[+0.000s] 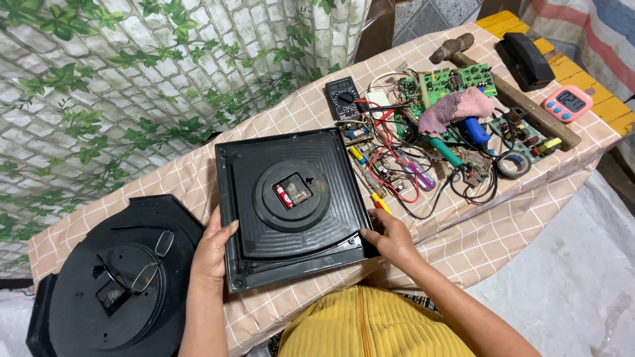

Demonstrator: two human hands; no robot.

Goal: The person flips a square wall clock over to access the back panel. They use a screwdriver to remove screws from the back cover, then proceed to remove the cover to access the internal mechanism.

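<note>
Holding the square black wall clock [291, 205] face down in the middle of the frame, the left hand [213, 250] clasps its lower-left edge with the thumb lying over the rim, and the right hand [390, 237] presses fingertips against the lower-right corner. Judging from this grip, steadying both sides evenly and keeping the case flat on the checked tablecloth [516, 218] would serve best, with fingers kept clear of the central movement [293, 193] and its red-wrapped battery [283, 196]. Being square, the case has no real long axis; it sits turned slightly anticlockwise, its top edge pointing toward the upper centre. A round black clock back [116, 284] with spectacles [152, 264] lies lower left.
</note>
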